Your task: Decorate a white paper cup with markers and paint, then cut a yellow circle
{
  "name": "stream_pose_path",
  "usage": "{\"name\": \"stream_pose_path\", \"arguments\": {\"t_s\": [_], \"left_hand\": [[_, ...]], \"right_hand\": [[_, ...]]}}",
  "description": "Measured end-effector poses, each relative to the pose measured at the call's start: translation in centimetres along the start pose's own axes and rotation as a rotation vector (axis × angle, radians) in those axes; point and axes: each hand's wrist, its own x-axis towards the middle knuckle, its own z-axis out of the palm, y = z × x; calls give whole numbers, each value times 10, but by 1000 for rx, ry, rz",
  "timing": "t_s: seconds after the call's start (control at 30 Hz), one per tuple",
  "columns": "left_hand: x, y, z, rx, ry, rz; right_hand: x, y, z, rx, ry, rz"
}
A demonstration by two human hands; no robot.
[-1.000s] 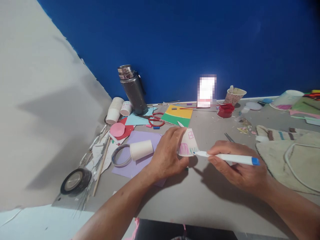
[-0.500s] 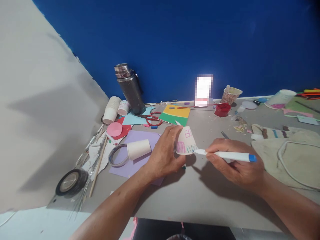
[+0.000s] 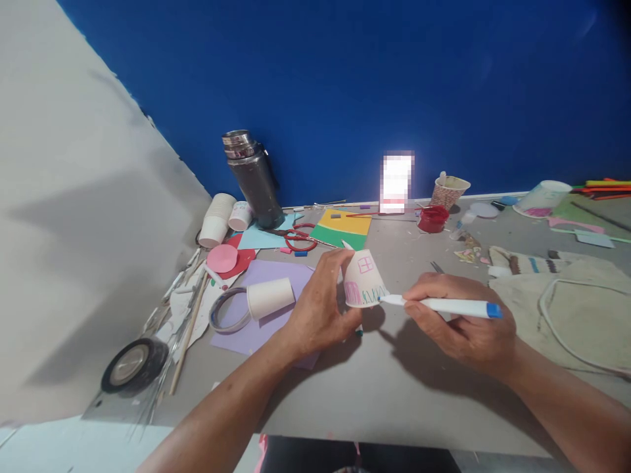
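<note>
An upside-down white paper cup (image 3: 365, 276) is held from its left side by my left hand (image 3: 325, 302), fingers at its top and thumb near its rim. The cup bears a pink window, a pink door and green grass-like strokes along the rim. My right hand (image 3: 458, 322) grips a white marker (image 3: 453, 307) with a blue end, its tip touching the cup's lower right beside the green strokes. Behind my left hand a second pen shows partly, its pale tip above and green end below.
Left of my left hand, a white paper cup (image 3: 271, 299) and a tape roll (image 3: 229, 310) lie on purple paper (image 3: 231, 338). Scissors (image 3: 300, 238), a dark flask (image 3: 254, 184) and a bright phone (image 3: 396, 184) are farther back. A cloth bag (image 3: 582, 309) lies at right.
The view has shifted slightly. The cup is turned a little, showing more of its green strokes; the marker tip stays at its lower right edge.
</note>
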Motion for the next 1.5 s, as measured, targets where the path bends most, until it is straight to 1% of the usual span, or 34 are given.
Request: {"name": "stream_pose_path", "arguments": {"t_s": [0.27,0.4,0.47,0.67,0.73,0.8,0.87,0.97,1.07,1.23,1.3,1.5], "left_hand": [[-1,-2,1,-29,7,-35],[-2,-3,2,-66,5,-70],[-2,-3,2,-79,8,-77],[-1,-1,2,-104,25,-90],[-1,-1,2,-110,26,-88],[-1,-1,2,-116,29,-80],[-1,-1,2,-130,34,-81],[-1,-1,1,-161,41,-93],[-1,-1,1,-180,33,-98],[-1,-2,1,-211,34,-87],[0,-2,2,-236,37,-79],[2,-2,4,-328,50,-118]], "right_hand": [[0,0,-1,8,-19,12],[-4,1,-2,15,68,62],[-4,2,-3,6,83,69],[0,1,-3,3,34,26],[0,2,-3,4,28,32],[-1,3,-5,4,55,62],[-3,5,-7,8,109,89],[-4,6,-9,19,165,93],[-2,4,-10,18,158,83],[1,2,-9,-6,100,72],[0,3,-10,11,96,79],[-5,8,-14,62,227,183]]}}
